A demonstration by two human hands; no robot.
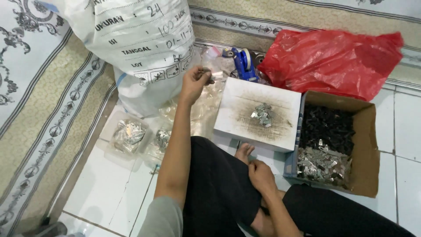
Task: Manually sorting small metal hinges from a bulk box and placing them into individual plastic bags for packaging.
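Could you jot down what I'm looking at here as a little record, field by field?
Setting: person seated cross-legged on a tiled floor
Left hand: raised, pinching a small metal piece
Right hand: resting by the knee; what it holds cannot be seen
White box: upturned, small heap of metal clips on top
Cardboard box: black parts behind, silver parts in front
Behind: red plastic bag, blue tape dispenser, large white sack
Left side: clear bags of clips

Bare tiles (pixel 105 188) left; sack (pixel 140 48), boxes (pixel 258 114) crowd ahead.
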